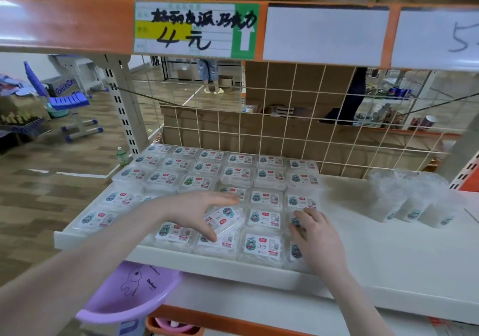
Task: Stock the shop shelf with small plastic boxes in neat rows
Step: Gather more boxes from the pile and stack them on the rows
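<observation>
We're over the shelf point(363, 271) now, lower centre of the frame, and our left hand point(197, 212) has thumb and fingers spread wide around a tilted box point(225, 220), which sits askew on top of the row beneath it, though whether they actually press its sides we cannot tell. Over at centre right, our right hand point(315, 234) lies on the end column of boxes point(302, 200), fingers lightly bent over the lids, steadying rather than gripping. The rows of boxes point(264, 177) fill the left part of the shelf back to the wire grid point(285, 117), and a cluster of clear plastic cups point(412, 198) stands apart at right. Here's our worry: that box is crooked, and if we set it down that way it will ride on its neighbours and spoil the row. These lids look slick, so a push too firm from either hand could slide the front boxes over the shelf's edge towards the purple basin point(127, 296) below.
</observation>
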`<action>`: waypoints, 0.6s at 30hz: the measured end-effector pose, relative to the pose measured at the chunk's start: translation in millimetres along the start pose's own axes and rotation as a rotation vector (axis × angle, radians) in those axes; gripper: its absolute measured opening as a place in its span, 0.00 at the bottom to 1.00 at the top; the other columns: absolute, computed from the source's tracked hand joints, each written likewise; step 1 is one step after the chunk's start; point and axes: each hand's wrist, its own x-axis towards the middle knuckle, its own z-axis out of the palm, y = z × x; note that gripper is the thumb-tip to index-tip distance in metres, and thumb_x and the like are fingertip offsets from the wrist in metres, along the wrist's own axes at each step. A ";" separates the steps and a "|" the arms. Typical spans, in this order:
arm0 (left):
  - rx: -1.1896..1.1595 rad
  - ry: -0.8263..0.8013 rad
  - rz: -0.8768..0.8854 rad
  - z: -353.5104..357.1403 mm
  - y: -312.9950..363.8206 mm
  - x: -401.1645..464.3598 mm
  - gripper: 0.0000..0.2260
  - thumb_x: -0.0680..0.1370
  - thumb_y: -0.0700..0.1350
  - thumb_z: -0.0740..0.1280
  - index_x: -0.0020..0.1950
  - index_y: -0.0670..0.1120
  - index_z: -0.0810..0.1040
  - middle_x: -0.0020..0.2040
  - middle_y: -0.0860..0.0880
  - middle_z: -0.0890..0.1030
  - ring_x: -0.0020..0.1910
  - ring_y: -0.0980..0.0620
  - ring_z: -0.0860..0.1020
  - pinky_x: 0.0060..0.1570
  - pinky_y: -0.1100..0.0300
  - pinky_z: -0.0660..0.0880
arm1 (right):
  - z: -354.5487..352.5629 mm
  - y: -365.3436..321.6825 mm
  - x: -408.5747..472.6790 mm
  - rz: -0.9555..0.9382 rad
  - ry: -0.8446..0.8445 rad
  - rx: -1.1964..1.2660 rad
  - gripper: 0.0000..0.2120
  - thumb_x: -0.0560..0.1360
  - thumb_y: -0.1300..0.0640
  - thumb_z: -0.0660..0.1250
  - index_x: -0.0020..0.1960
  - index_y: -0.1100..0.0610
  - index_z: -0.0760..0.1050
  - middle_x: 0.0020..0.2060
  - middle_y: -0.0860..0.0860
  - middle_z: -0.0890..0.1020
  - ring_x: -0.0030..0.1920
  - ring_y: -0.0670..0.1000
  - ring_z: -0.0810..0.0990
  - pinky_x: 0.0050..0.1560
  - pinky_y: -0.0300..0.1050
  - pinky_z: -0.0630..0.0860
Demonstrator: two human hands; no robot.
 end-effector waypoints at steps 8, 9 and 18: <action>0.128 -0.115 0.057 -6.3 2.3 19.8 0.39 0.70 0.58 0.72 0.76 0.56 0.57 0.76 0.60 0.57 0.72 0.63 0.55 0.63 0.71 0.50 | 1.1 0.5 -0.2 -0.002 0.026 0.005 0.08 0.69 0.60 0.74 0.47 0.60 0.80 0.44 0.55 0.81 0.47 0.59 0.79 0.47 0.49 0.76; 0.144 -0.089 0.046 -4.5 2.8 18.9 0.39 0.70 0.60 0.71 0.76 0.56 0.57 0.76 0.60 0.57 0.72 0.61 0.57 0.64 0.69 0.52 | 1.4 0.5 -0.2 -0.001 0.024 0.006 0.08 0.69 0.60 0.74 0.47 0.60 0.80 0.44 0.55 0.81 0.47 0.59 0.79 0.47 0.49 0.76; 0.294 0.215 -0.134 39.9 25.2 10.0 0.42 0.71 0.72 0.53 0.77 0.47 0.54 0.76 0.49 0.58 0.73 0.50 0.59 0.70 0.53 0.62 | 3.3 2.1 0.0 0.021 0.008 0.004 0.10 0.71 0.59 0.72 0.50 0.60 0.80 0.48 0.55 0.81 0.50 0.59 0.78 0.51 0.49 0.75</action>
